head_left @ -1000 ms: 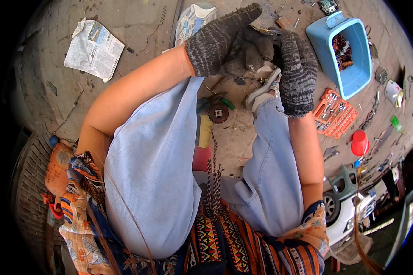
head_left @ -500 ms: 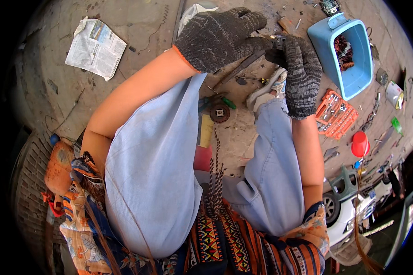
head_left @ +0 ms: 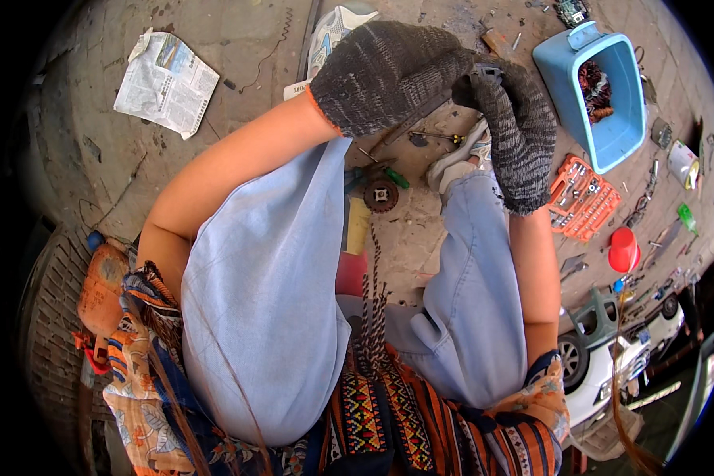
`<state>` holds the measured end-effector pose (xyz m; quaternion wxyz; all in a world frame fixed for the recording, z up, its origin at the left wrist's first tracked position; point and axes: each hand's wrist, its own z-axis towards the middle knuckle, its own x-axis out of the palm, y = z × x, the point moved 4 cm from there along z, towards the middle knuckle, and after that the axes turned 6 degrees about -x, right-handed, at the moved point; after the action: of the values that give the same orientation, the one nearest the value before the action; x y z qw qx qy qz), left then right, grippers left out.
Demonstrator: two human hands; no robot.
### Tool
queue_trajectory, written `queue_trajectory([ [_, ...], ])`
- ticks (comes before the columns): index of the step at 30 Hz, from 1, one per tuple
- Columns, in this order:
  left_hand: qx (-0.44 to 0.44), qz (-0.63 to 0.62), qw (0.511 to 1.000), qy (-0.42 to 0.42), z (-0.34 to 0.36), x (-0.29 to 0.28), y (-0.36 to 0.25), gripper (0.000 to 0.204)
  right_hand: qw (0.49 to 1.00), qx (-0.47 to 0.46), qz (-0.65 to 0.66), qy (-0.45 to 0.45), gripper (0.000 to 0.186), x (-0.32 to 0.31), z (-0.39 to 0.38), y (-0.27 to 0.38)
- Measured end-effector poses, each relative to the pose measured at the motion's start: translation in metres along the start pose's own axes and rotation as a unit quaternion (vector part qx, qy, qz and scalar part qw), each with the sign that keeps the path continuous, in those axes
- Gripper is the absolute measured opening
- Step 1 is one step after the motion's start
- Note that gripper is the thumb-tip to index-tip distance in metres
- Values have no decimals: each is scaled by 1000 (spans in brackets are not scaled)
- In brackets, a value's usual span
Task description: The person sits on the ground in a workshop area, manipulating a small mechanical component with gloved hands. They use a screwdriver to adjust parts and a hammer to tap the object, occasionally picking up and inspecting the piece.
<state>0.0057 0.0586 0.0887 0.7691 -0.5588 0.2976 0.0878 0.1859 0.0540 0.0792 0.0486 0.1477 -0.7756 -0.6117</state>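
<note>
The gloved left hand [head_left: 393,78] and gloved right hand [head_left: 520,135] meet at a small dark metal part [head_left: 488,71], left of the light-blue plastic tub [head_left: 559,91].

The right fingers curl around the part; the left fingers reach it but are largely hidden, so whether they grip cannot be told. Handling looks under way, the part not yet set down. Reddish-brown wire windings [head_left: 595,89] already lie inside the tub. Nearer the person than the tub, an open orange socket set [head_left: 583,198] rests on the floor [head_left: 416,230]; well left of the tub lie a round, gear-like piece [head_left: 381,195] and a green-handled tool [head_left: 397,178], untouched.
</note>
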Motion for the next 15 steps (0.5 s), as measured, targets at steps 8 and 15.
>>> queue_trajectory([
  [8,59,12,995,-76,0,4,11,24,993,-62,-99,11,30,0,2,5],
  [15,-119,-289,949,42,1,11,17,28,983,-113,-141,-19,30,1,1,10],
])
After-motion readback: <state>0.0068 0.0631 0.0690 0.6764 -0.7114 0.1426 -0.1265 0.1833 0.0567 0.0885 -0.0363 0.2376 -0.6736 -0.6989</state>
